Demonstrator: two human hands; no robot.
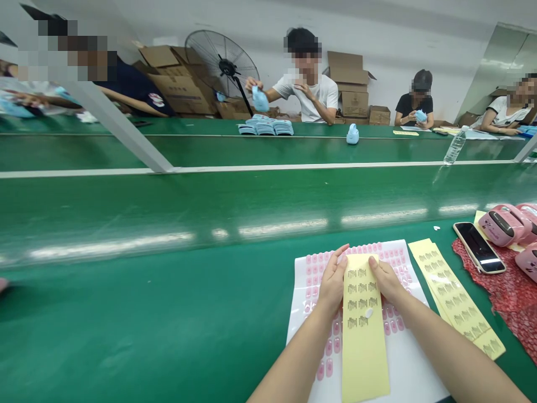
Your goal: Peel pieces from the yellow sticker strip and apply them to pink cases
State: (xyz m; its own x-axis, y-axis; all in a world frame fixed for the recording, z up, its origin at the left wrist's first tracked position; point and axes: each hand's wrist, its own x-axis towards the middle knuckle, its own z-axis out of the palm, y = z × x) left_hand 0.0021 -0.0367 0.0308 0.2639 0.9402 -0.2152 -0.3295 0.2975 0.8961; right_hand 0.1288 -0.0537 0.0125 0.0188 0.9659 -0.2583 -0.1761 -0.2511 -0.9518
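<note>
Over white sheet (pixel 405 364) with pink stickers (pixel 329 368), left hand (pixel 333 280) and right hand (pixel 388 282) hold yellow label strip (pixel 364 358). Fingers clamped on its sides, thumbs on top.

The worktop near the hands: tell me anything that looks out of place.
A small white oval piece sits slanted on the yellow label sheet, breaking its neat rows. A white scrap lies alone on the green worktop, near the phone.

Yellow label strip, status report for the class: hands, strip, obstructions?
Left hand, right hand: holding upper edges. Yellow label strip: over white sticker sheet, lower part unprinted. Possible obstruction: small white piece on its face.
</note>
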